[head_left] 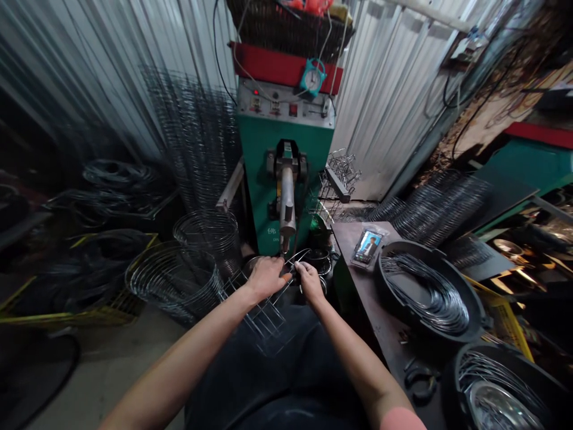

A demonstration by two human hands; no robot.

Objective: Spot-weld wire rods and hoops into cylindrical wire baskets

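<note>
Both my hands hold a wire frame point(264, 316) under the electrode point(287, 206) of a green welding machine point(286, 143). My left hand point(265, 278) is closed over the frame's upper wires, just left of the electrode tip. To its right, my right hand point(308, 282) pinches a curved wire point(299, 257) against the frame. The frame's grid hangs down over my lap.
Stacks of finished wire cages point(179, 280) stand at the left, and more lean on the corrugated wall. A brown table point(353, 239) at the right carries a phone point(367, 246) and black tubs of wire rings point(425, 292). Another green machine point(532, 161) is at far right.
</note>
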